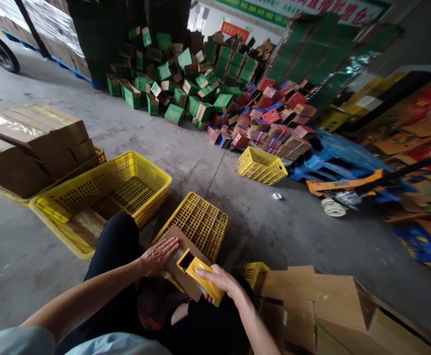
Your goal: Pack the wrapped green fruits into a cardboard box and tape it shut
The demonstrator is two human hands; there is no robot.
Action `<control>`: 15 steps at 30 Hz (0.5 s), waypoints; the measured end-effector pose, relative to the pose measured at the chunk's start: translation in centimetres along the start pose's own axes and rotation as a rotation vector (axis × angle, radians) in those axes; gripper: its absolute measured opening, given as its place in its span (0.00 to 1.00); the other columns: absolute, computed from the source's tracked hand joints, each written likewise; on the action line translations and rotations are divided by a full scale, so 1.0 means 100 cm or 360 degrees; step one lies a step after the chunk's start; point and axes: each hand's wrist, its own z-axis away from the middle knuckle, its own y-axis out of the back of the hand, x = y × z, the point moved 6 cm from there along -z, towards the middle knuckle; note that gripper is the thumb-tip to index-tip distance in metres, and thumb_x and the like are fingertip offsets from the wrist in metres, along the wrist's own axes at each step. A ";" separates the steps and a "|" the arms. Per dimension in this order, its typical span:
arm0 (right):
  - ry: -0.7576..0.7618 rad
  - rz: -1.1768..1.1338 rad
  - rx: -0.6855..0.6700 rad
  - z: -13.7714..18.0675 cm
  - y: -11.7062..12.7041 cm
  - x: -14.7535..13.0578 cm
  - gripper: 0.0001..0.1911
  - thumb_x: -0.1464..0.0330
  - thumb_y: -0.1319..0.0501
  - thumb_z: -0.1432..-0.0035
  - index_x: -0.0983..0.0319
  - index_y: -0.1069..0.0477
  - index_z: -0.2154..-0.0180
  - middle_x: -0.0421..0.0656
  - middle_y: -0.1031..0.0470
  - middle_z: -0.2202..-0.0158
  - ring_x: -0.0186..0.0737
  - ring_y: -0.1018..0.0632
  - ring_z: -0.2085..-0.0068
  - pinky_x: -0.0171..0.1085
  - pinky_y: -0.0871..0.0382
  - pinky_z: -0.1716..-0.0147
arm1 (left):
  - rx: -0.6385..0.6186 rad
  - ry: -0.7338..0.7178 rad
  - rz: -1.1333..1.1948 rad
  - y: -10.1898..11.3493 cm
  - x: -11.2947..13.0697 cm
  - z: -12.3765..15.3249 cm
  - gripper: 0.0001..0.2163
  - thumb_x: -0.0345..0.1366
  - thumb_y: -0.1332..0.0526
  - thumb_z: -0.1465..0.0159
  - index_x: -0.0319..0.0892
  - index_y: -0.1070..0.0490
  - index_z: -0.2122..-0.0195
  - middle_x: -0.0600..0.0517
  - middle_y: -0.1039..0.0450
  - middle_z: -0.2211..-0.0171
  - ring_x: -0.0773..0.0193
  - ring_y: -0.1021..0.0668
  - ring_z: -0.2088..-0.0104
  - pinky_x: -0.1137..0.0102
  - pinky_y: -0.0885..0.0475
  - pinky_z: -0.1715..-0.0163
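A small brown cardboard box (186,282) lies tilted across the near end of an upturned yellow plastic crate (200,217), in front of my knees. My left hand (160,256) presses flat on the left part of the box, fingers stretched out. In my right hand (217,280) is a yellow tape dispenser (196,268), gripped from above. The dispenser rests on or just over the right part of the box; I cannot tell whether it touches. Some fingertips of the right hand are hidden behind it.
At left a yellow crate (156,182) holds a brown box (87,224), beside stacked flat cartons (34,133). More cartons (322,301) stand at right. Further off are a small yellow crate (261,165), an orange pallet jack (344,185) and heaped green boxes (174,113).
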 end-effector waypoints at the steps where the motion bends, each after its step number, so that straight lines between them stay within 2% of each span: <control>1: 0.0000 -0.0005 0.0008 0.004 0.001 0.002 0.18 0.56 0.42 0.27 0.63 0.25 0.59 0.40 0.22 0.81 0.40 0.21 0.81 0.34 0.23 0.75 | 0.0001 0.0006 0.0007 0.000 0.000 0.000 0.56 0.71 0.41 0.38 0.37 0.58 0.21 0.33 0.55 0.22 0.35 0.46 0.24 0.46 0.49 0.26; 7: 0.0007 0.0015 0.0036 0.007 0.000 0.006 0.16 0.58 0.42 0.28 0.64 0.24 0.58 0.38 0.23 0.82 0.40 0.20 0.80 0.35 0.22 0.73 | 0.0012 0.0009 -0.0019 -0.004 0.012 0.002 0.56 0.71 0.40 0.38 0.38 0.58 0.20 0.34 0.56 0.22 0.33 0.46 0.24 0.45 0.50 0.26; 11: 0.0000 0.0004 0.0054 0.004 0.000 0.006 0.16 0.57 0.41 0.28 0.63 0.26 0.61 0.39 0.23 0.82 0.41 0.20 0.79 0.35 0.22 0.74 | -0.0004 -0.0092 0.0011 -0.016 0.031 -0.002 0.53 0.69 0.43 0.35 0.40 0.62 0.20 0.37 0.56 0.21 0.36 0.46 0.24 0.47 0.52 0.25; 15: -0.0032 0.0019 0.0055 0.004 0.000 0.004 0.16 0.57 0.42 0.28 0.63 0.26 0.63 0.42 0.23 0.81 0.43 0.19 0.78 0.37 0.21 0.73 | -0.0007 -0.0046 0.0081 -0.023 0.035 -0.008 0.51 0.66 0.42 0.33 0.41 0.61 0.20 0.38 0.57 0.21 0.36 0.46 0.24 0.50 0.54 0.25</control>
